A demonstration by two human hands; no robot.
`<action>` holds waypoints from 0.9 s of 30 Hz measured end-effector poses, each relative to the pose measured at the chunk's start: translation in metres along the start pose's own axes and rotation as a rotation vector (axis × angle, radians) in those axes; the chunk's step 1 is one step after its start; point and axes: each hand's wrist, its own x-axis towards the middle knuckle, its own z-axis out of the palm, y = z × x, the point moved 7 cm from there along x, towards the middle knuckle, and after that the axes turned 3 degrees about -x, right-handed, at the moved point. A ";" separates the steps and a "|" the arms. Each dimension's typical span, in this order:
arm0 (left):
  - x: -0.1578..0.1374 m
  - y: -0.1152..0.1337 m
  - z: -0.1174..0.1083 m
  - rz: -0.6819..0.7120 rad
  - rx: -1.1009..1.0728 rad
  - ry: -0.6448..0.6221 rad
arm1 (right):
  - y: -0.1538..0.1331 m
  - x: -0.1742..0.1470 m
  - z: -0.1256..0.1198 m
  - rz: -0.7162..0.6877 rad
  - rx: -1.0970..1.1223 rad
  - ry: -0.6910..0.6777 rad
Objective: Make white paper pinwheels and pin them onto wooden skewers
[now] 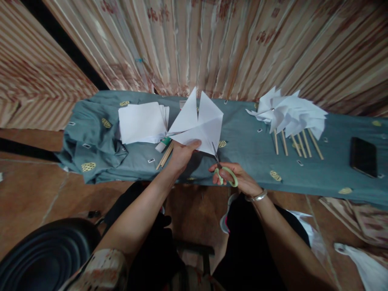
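My left hand [181,154] pinches a white sheet of paper [209,126] near its lower edge, thumb on top. Slits run into the sheet from two of its corners, one at the top and one at the left. In my right hand [239,178] is a pair of scissors [226,173] with light green handles. Their blades point up and meet the lower right part of the paper. Just left of the sheet lies a stack of white paper [141,123]. Wooden sticks [165,157] and a green and white tube [163,144] rest beside my left hand.
Several white paper pinwheels [291,111] on wooden sticks overlap on the right of the cloth-covered bench [254,161]. A black phone [363,157] lies farther right. Behind the bench hangs a pleated curtain [209,48]. A round black object [50,254] stands on the floor at lower left.
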 end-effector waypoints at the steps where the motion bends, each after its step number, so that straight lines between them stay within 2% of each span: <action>1: 0.000 0.000 0.000 -0.002 0.011 -0.002 | 0.000 0.000 0.000 -0.002 0.003 0.001; 13: 0.000 -0.002 -0.003 -0.017 0.060 -0.015 | 0.004 0.001 0.001 0.001 -0.001 -0.035; 27: 0.002 -0.003 -0.007 -0.020 0.051 0.010 | 0.010 0.005 0.003 0.026 0.069 -0.016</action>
